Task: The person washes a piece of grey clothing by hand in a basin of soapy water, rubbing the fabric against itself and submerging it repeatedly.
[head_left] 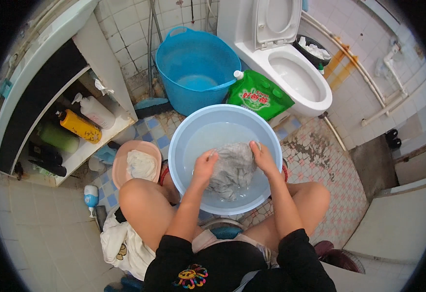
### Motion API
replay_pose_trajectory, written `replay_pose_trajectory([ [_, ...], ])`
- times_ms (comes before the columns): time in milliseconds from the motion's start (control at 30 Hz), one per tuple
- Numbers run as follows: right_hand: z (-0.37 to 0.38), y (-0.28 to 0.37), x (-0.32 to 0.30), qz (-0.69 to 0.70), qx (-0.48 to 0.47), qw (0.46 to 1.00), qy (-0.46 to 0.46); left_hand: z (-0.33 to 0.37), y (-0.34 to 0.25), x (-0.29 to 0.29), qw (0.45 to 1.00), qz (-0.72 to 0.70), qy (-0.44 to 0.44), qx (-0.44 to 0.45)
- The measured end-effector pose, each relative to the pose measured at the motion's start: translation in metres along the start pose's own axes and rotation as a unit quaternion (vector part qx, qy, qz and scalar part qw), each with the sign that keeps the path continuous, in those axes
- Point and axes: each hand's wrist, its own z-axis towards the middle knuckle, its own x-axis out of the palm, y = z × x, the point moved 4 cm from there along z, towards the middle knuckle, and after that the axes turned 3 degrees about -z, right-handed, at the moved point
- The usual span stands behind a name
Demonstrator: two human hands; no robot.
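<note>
The gray cloth point(231, 171) is held between the two hands, over the middle of the light blue basin point(172, 158) and a little toward its right rim. By the left hand point(204, 166) the upper left edge of the cloth is pinched between thumb and curled fingers; by the right hand point(265, 158) the upper right edge is taken in the same way, with the grip set slightly farther toward the basin's far rim. The hands are kept apart, so the top edge is stretched between them, while the rest is left to hang in folds toward the near rim. No clean long axis can be told from the bunched fabric, though a slight slant is suggested, from the far right down to the near left. The bulk of the cloth is lodged closer to the left hand, whereas the right hand is placed nearer to its own side of the rim. The lower end seems to be dipped in the cloudy water point(213, 134), but how deep cannot be told. Just beyond the far right rim, a green pouch point(266, 100) is set.
</note>
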Motion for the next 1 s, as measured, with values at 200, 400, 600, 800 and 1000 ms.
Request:
replay_pose_trajectory([
  [200,-0.023,0.040,-0.012,0.168,0.072,0.982,0.039,-0.003,-0.037,-0.020,0.936,0.245,-0.112,0.225],
  [400,-0.031,0.057,-0.025,0.100,-0.030,0.992,0.064,-0.023,-0.029,0.020,0.811,0.453,-0.154,0.337],
  [600,-0.039,0.087,-0.028,0.172,-0.044,0.980,0.093,-0.029,-0.006,0.028,0.826,0.508,0.007,0.243],
  [800,-0.030,0.074,-0.059,0.156,-0.109,0.982,0.010,-0.019,-0.029,0.009,0.934,0.307,0.032,0.180],
  [1000,-0.035,0.061,-0.051,-0.104,-0.108,0.986,0.068,-0.032,-0.037,0.002,0.981,0.150,0.073,0.099],
])
